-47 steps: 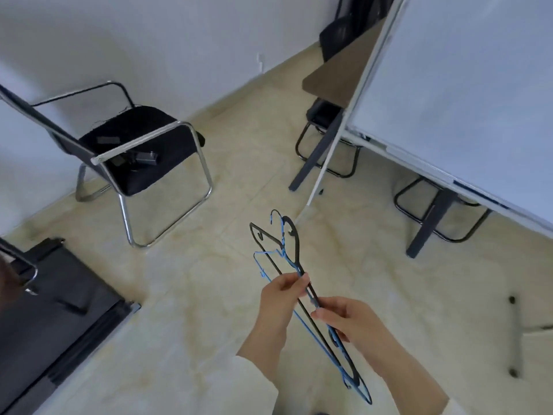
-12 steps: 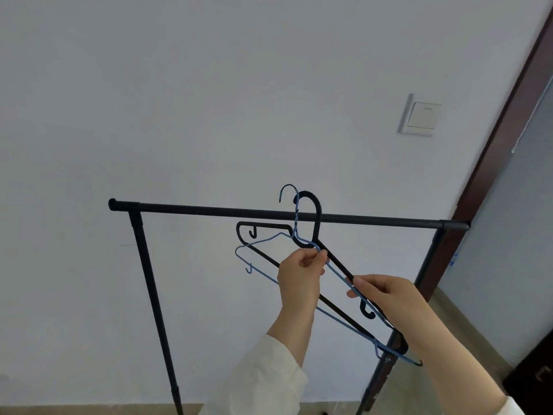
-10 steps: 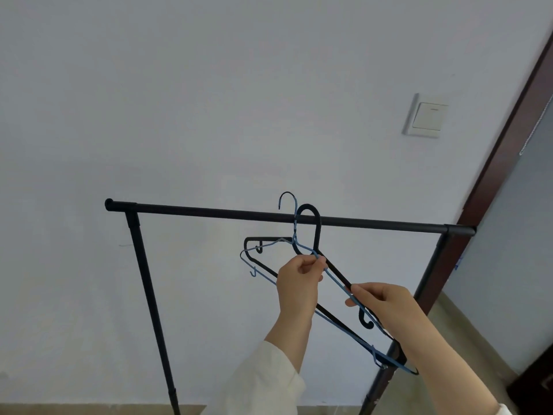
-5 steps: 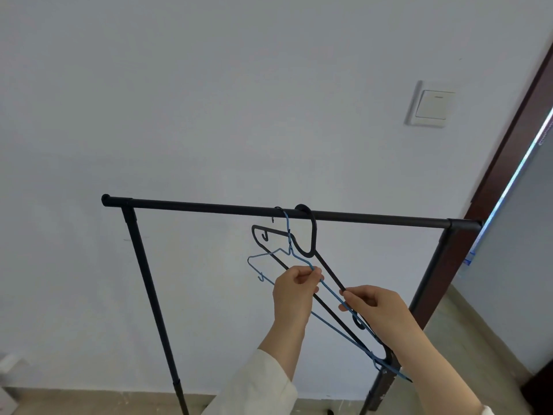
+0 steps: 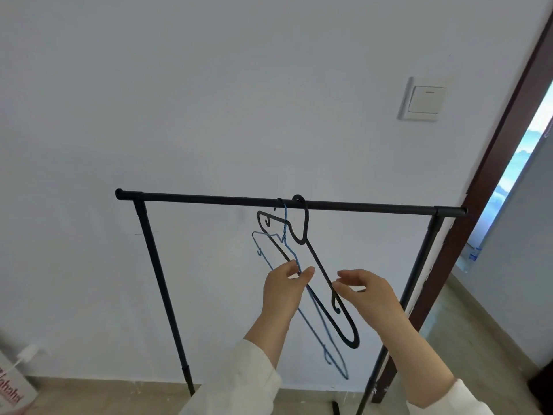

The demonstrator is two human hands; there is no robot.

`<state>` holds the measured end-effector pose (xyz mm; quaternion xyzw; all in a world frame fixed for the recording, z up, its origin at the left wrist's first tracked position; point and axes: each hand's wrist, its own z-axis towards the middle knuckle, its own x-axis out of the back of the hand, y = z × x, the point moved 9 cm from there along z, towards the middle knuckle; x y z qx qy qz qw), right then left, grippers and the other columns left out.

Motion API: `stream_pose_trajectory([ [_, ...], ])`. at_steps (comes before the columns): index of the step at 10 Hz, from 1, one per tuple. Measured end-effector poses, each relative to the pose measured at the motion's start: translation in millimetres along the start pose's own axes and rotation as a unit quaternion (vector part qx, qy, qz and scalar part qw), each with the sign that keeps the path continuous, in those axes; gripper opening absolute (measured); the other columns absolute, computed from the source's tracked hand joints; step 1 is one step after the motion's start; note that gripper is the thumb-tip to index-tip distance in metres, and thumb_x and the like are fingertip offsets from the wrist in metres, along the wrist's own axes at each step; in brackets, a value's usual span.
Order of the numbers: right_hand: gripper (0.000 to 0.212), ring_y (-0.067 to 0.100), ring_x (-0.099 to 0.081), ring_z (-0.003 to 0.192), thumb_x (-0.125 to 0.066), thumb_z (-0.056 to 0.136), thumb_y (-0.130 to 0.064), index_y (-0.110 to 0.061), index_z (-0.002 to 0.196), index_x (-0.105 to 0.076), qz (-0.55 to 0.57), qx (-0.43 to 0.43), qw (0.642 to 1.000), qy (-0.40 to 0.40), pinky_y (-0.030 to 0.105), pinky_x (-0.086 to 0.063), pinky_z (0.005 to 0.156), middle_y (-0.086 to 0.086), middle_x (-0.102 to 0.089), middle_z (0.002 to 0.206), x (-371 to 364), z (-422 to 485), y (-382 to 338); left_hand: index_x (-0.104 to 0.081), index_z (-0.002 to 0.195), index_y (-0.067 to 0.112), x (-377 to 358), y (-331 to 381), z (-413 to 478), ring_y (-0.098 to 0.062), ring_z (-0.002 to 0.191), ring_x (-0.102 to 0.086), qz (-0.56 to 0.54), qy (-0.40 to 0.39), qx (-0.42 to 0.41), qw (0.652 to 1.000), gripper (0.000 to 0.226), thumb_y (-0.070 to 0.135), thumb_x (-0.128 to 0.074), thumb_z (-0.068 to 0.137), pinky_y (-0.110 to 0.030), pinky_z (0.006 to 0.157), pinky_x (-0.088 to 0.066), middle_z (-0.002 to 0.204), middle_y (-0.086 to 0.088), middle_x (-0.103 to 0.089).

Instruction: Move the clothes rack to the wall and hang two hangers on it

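The black clothes rack [image 5: 209, 200] stands against the white wall, its top bar level. A black plastic hanger [image 5: 318, 266] has its hook over the bar, right of centre, and its body slants down to the right. A thin blue wire hanger [image 5: 317, 330] hooks over the bar just to its left and slants the same way. My left hand [image 5: 282, 293] pinches the blue hanger where it crosses the black one's lower bar. My right hand [image 5: 366, 292] is beside the black hanger's arm, fingers apart, fingertips just touching it.
A light switch [image 5: 425, 98] is on the wall at the upper right. A dark brown door frame [image 5: 490, 181] rises just behind the rack's right leg [image 5: 419, 265]. A white carton with red lettering [image 5: 12, 387] sits on the floor at the bottom left.
Both hangers went from in front of the bar to hooked over it. My right hand has loosened its grip on the black hanger. Earlier I turned from the room to the rack.
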<state>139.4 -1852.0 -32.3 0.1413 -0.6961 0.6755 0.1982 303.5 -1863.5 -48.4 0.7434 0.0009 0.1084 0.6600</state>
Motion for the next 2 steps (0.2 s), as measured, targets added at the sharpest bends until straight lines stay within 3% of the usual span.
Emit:
stream_pose_trajectory([
  [1, 0.032, 0.008, -0.057, 0.087, -0.063, 0.081, -0.026, -0.02, 0.113, -0.059, 0.042, 0.002, 0.999, 0.023, 0.025, -0.038, 0.08, -0.006, -0.062, 0.105, 1.8, -8.5, -6.0, -0.035, 0.139, 0.005, -1.1, -4.4, -8.2, -0.021, 0.136, -0.036, 0.056, -0.03, 0.013, 0.998, 0.067, 0.035, -0.06, 0.084, -0.027, 0.108, -0.03, 0.149, -0.009, -0.036],
  [2, 0.031, 0.014, -0.059, 0.102, -0.063, 0.081, -0.026, -0.021, 0.111, -0.059, 0.084, 0.013, 0.996, 0.042, 0.025, -0.038, 0.079, -0.006, -0.062, 0.109, -1.2, -15.4, -8.8, -0.019, 0.144, 0.008, 6.9, -5.5, -14.4, -0.022, 0.143, -0.021, 0.109, 0.006, 0.002, 0.994, 0.08, 0.041, -0.058, 0.083, -0.034, 0.116, -0.019, 0.156, -0.011, -0.019],
])
